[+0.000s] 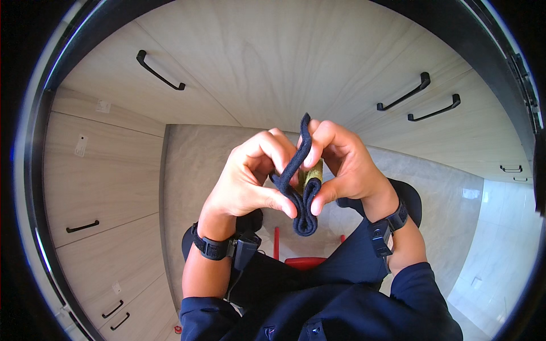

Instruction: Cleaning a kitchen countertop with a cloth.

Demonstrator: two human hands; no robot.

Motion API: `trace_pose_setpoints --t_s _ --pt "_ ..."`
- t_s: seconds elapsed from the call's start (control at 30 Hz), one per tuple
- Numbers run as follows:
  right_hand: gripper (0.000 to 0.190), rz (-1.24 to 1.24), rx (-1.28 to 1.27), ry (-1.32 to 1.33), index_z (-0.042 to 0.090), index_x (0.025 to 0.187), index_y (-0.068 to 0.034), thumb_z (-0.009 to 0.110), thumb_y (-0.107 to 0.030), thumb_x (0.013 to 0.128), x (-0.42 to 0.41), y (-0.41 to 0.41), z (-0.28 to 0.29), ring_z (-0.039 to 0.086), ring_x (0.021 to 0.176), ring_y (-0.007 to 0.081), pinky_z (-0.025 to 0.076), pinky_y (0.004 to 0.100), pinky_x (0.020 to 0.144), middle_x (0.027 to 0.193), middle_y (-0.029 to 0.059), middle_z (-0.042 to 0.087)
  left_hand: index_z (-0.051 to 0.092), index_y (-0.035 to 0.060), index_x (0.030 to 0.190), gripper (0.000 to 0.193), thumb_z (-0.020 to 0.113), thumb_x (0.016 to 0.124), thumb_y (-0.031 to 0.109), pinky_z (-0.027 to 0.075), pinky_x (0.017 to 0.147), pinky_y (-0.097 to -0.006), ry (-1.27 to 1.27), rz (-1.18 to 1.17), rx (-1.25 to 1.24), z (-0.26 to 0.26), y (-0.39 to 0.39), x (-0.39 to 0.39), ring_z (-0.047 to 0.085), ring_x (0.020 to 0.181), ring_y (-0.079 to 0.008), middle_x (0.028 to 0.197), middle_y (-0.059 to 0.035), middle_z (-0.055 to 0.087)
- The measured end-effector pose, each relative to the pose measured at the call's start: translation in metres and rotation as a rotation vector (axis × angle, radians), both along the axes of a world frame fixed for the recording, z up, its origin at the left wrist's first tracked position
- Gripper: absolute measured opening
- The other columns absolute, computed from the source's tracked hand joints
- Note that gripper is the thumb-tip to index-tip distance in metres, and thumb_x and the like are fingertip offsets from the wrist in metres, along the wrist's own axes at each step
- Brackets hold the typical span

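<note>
Between my two hands is a folded knit textile (305,221), with a dark navy band along its edge and olive-yellow fabric showing inside; it may be a sock, but its full shape is hidden. My left hand (256,174) grips it from the left, with the thumb low on the navy folds and the fingers curled behind. Opposite it, my right hand (345,166) pinches the right side, thumb beside the doubled edge. One navy flap stands up and leans right between the fingertips. The lower end is doubled over into a rounded fold. My bent legs lie beneath.
Pale wood-grain cabinet fronts with black handles (403,93) stand ahead and on the left. Below me is a grey floor (200,162), with glossy white tiles (495,255) to the right. A red seat (303,263) shows between my legs. Both wrists carry strapped black devices (379,238).
</note>
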State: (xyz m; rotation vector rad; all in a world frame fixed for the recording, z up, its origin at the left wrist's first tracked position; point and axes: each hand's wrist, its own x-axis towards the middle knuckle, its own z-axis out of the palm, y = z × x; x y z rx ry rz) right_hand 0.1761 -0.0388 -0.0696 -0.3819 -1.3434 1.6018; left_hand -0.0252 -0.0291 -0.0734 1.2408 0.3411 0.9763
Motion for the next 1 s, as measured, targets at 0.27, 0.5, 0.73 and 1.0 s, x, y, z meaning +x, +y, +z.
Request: trace_pose_setpoints --t_s 0.27,0.5,0.73,1.0 --pt "0.062 0.029 0.205 -0.338 0.068 0.114 -0.008 0.092 -0.031 0.062 0.004 0.007 0.006 0.059 0.112 0.0235 0.045 0.0357 0.099 0.120 0.0054 0.062 0.042 0.0145 0.126 0.119 0.099 0.028 0.050 0.040 0.104 -0.0458 0.201 0.281 0.324 -0.013 0.006 0.000 0.046 0.126 -0.0265 0.148 -0.0159 0.031" --pt "0.046 0.222 0.136 -0.262 0.071 0.103 -0.005 0.088 -0.029 0.068 0.008 0.007 0.003 0.063 0.105 0.0218 0.047 0.0349 0.093 0.114 0.0056 0.067 0.034 0.0156 0.143 0.138 0.097 0.026 0.054 0.041 0.103 -0.0451 0.212 0.285 0.272 -0.007 0.007 0.001 0.042 0.134 -0.0289 0.158 -0.0156 0.019" --pt "0.041 -0.109 0.002 -0.083 0.052 0.088 -0.009 0.090 -0.013 0.071 0.009 0.007 0.003 0.060 0.085 0.0104 0.049 0.0252 0.076 0.094 0.0047 0.063 0.062 0.0051 0.110 0.052 0.090 0.069 0.020 0.044 0.097 -0.0357 0.110 0.334 0.120 -0.011 0.005 -0.004 0.057 0.113 -0.0208 0.121 -0.0099 0.059" --pt "0.044 -0.269 0.055 -0.043 0.049 0.087 -0.010 0.089 -0.003 0.069 0.006 0.011 -0.001 0.056 0.081 0.0078 0.047 0.0243 0.071 0.092 0.0027 0.057 0.065 0.0023 0.114 0.050 0.088 0.071 0.015 0.047 0.093 -0.0330 0.212 0.346 0.194 0.005 -0.005 0.010 0.062 0.105 -0.0191 0.108 -0.0093 0.067"
